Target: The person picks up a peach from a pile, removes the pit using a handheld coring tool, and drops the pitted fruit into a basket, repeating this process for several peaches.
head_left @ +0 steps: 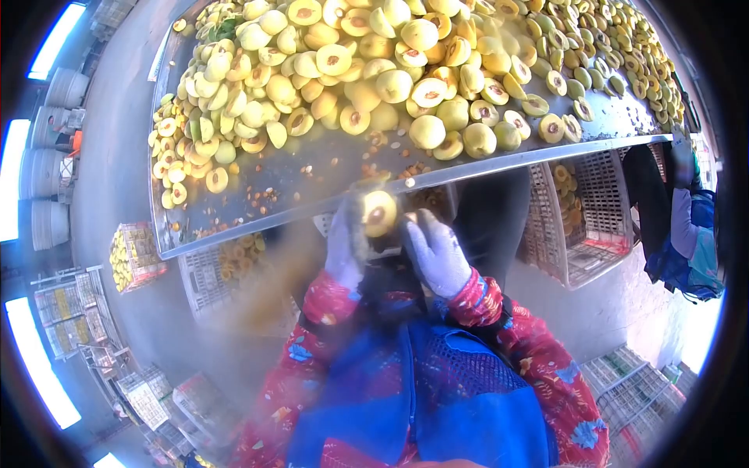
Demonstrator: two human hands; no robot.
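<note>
Evidently, the left hand (344, 246) grasps a halved fruit (379, 214); the right hand (438, 256) curls beside it, contents unclear.

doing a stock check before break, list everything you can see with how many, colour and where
fruit: many, whole-looking and halved, yellow-green, piled on table
table: one, grey metal, ahead
small bits: many, orange-brown, table's left part
leafy piece: one, green, upper left of pile
near crates: at least three, pale, by table's near edge and left, fruit inside
stacked crates: several, pale, lower left and right
buckets: about four, white, far left
bright strips: at least three, white, left edge
other person: one, blue and teal clothing, far right
fruit half: one, yellow, in left hand
left hand, right hand: pale lilac gloves, centre
sleeves: two, red patterned
front garment: one, blue
</note>
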